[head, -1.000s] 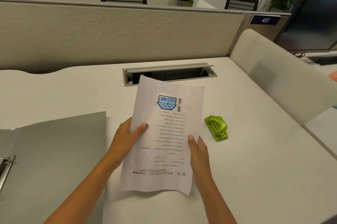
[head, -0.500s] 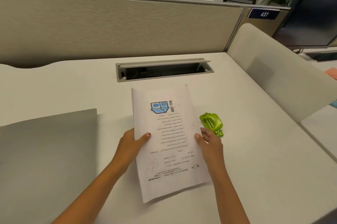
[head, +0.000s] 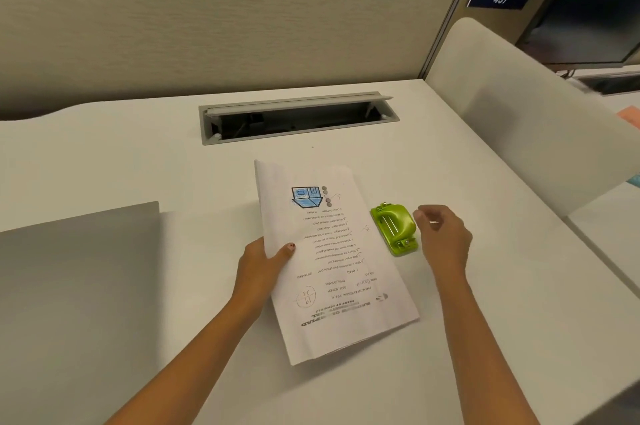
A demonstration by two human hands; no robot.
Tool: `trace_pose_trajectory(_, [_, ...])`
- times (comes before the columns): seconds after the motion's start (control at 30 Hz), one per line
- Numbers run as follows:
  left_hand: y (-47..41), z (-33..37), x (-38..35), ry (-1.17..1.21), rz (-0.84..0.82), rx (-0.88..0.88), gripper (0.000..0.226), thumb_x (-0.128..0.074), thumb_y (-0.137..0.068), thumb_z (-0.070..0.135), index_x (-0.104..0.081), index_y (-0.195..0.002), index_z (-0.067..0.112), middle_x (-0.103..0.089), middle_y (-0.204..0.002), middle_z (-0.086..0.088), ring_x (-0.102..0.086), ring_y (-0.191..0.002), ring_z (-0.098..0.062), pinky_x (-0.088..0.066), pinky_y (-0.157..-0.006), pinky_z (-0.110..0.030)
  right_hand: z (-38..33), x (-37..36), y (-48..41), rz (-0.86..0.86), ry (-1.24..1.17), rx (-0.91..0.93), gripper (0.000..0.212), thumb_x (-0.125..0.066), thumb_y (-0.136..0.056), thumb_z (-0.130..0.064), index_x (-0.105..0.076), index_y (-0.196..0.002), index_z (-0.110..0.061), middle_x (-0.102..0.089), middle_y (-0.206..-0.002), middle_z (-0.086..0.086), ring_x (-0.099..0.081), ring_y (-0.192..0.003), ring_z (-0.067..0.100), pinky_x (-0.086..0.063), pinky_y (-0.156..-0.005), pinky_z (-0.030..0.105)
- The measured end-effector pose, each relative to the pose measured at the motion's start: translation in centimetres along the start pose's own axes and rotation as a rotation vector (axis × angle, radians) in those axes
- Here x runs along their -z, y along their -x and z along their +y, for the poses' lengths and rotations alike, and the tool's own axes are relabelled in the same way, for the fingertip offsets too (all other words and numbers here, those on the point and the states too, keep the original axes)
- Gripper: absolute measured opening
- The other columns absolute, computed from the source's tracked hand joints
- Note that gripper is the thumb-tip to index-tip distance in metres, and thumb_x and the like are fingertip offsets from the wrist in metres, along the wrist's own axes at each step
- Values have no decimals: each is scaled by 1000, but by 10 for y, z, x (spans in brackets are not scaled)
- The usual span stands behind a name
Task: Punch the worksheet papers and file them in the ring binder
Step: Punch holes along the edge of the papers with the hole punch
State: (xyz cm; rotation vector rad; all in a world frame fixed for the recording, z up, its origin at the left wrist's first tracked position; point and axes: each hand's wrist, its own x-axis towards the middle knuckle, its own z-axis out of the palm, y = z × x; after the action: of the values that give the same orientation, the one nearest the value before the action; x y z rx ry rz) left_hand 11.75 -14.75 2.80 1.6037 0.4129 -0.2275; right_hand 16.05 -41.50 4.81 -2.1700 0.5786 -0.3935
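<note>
Left of frame: grey ring binder (head: 79,286) lying open on the white desk (head: 485,303). Centre: worksheet papers (head: 332,262) pinched at their left edge by the left hand (head: 263,265), thumb on top. Right of centre: green hole punch (head: 394,229) flanked by the right hand (head: 443,237), loosely curled, nothing gripped.

Lime-green hole punch (head: 394,229); white worksheet (head: 332,258), blue drawing; grey binder cover (head: 79,286).

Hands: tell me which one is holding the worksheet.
The left hand pinches the worksheet at its left edge; the right hand is off it, beside the green hole punch.
</note>
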Motion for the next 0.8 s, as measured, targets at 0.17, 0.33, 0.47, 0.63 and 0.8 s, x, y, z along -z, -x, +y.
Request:
trace_pose_trajectory(0.17, [-3, -3, -5, 12, -9, 22, 29, -64, -90, 25, -62, -116, 13, -71, -108, -4, -70, -93, -26, -56, -84, -49, 2, -3, -23, -274, -65, -192, 16, -69, -86, -23, -71, -100, -16, -70, -102, 10, -66, -100, 29, -53, -91, 46])
trace_pose_trajectory(0.33, [-5, -5, -10, 3, -10, 32, 27, -64, -90, 26, -62, -115, 15, -71, -108, -4, -70, -91, -25, -57, -83, -47, 3, 1, -34, -403, -171, -308, 26, -68, -87, -12, -68, -111, -2, -67, -99, 15, -61, -83, 28, -54, -71, 32])
trace_pose_trajectory(0.47, [-6, -4, -12, -24, -8, 20, 28, -63, -90, 27, -62, -116, 16, -71, -109, -4, -69, -92, -24, -57, -84, -47, -2, 4, -39, -473, -206, -364, 23, -66, -88, -8, -65, -109, 1, -62, -96, 20, -56, -83, 31, -52, -75, 35])
trace_pose_trajectory(0.63, [-4, -3, -15, -67, -14, 14, 31, -62, -91, 25, -61, -119, 13, -70, -110, -6, -68, -95, -27, -55, -86, -48, -5, 4, -44, -524, -198, -409, 24, -63, -90, -6, -64, -112, 3, -59, -93, 19, -54, -68, 25, -50, -63, 29])
trace_pose_trajectory(0.8, [-3, -5, -18, -87, -6, 14, 29, -61, -91, 24, -62, -117, 13, -70, -110, -6, -68, -95, -26, -55, -86, -47, -1, 2, -47, -506, -194, -429, 22, -64, -89, -4, -65, -110, 3, -60, -91, 19, -55, -64, 24, -49, -60, 28])
